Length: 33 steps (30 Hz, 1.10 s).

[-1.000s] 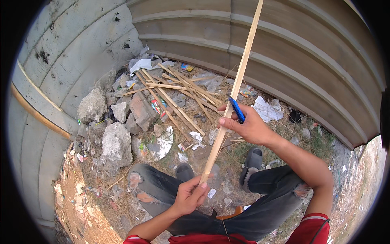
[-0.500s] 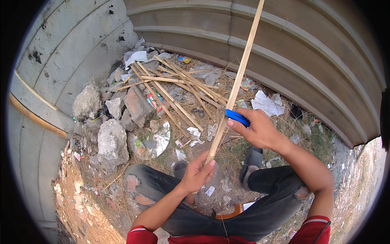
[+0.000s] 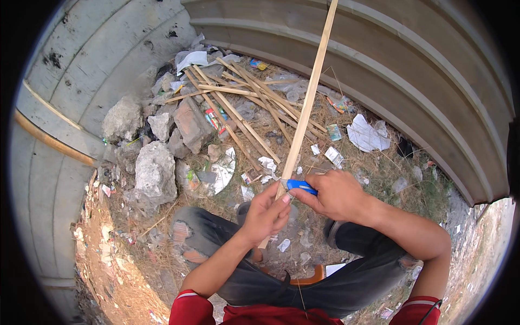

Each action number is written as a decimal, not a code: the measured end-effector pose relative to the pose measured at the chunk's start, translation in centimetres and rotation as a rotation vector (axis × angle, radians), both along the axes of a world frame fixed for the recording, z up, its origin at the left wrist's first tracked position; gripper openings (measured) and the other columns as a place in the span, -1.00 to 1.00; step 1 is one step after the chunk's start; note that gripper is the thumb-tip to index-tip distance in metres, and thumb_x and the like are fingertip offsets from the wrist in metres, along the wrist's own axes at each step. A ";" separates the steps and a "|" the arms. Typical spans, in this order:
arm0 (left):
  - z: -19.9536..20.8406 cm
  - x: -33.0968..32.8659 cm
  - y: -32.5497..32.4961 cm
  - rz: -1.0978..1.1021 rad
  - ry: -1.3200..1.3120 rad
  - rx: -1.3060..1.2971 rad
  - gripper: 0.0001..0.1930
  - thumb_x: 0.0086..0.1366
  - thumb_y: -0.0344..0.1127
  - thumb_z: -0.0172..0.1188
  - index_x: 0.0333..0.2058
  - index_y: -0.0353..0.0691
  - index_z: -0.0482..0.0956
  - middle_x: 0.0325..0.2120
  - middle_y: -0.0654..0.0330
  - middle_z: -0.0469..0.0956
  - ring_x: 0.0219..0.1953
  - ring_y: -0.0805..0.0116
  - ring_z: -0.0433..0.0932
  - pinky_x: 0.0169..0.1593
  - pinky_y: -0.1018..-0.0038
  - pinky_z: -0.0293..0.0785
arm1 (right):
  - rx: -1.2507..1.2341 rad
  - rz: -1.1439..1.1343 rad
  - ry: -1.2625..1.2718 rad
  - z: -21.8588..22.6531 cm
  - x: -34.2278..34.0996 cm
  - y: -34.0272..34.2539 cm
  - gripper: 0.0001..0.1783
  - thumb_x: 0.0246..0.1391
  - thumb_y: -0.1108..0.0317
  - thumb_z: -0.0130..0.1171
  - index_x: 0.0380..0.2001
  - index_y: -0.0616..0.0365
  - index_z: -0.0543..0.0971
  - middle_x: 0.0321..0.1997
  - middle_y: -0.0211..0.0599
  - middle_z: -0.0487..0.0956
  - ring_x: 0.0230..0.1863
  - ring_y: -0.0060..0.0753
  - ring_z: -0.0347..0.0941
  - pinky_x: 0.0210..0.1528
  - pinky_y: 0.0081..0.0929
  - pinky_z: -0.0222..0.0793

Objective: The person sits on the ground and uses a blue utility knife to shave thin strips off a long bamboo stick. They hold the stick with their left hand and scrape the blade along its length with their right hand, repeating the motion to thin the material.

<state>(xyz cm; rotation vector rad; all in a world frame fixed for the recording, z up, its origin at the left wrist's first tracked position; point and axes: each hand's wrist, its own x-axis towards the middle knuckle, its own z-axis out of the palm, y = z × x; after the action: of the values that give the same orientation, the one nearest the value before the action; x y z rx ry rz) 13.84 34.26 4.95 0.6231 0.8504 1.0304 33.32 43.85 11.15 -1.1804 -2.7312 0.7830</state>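
- Leaning rightward, the wooden strip [image 3: 307, 108] runs from lower centre to top edge.
- Left hand [image 3: 264, 215]: fingers clamped on its lower part.
- Right hand [image 3: 340, 196]: fingers closed around the blue cutter [image 3: 301, 187], crosswise at the strip, just above.

The wooden strip [image 3: 307, 103] is cut off at the top

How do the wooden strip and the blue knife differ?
The strip is pale, the knife blue. The strip is long, reaching the picture's top edge; the knife is far shorter. The left hand grips the strip, the right hand the knife. Both are held.
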 end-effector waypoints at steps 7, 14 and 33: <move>-0.6 -0.5 -0.6 0.033 -0.011 -0.050 -0.61 0.57 -0.24 -0.01 0.31 -0.06 0.28 -0.58 0.41 0.20 -0.75 0.70 0.04 -0.71 0.66 -0.05 | 0.088 -0.001 -0.080 -1.9 -1.0 0.5 -0.37 0.30 -0.25 0.03 -0.37 0.15 0.67 -0.57 0.01 0.62 -0.45 0.20 0.60 -0.36 0.08 0.50; -1.2 0.7 -4.7 -0.116 -0.062 -0.157 -0.48 0.58 -0.27 -0.04 0.44 -0.06 0.14 -0.62 0.45 0.15 -0.73 0.70 0.06 -0.68 0.65 -0.01 | 0.310 -0.443 -0.045 -2.2 2.7 9.9 -0.24 0.36 -0.26 -0.08 -0.50 0.27 0.65 -0.55 0.18 0.60 -0.39 0.30 0.60 -0.31 0.12 0.53; -1.9 0.0 -4.5 -0.076 -0.051 -0.058 -0.48 0.58 -0.27 -0.04 0.45 -0.06 0.15 -0.57 0.39 0.20 -0.73 0.70 0.04 -0.67 0.68 -0.07 | 0.102 -0.141 0.067 1.0 3.5 3.8 -0.36 0.30 -0.19 0.01 -0.48 0.21 0.66 -0.57 0.11 0.58 -0.42 0.24 0.58 -0.27 0.08 0.50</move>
<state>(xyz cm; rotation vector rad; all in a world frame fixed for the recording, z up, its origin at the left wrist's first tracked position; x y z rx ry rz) 13.85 29.74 3.01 0.5738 0.8033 0.9456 36.77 47.65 12.14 -1.2837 -2.5670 0.6463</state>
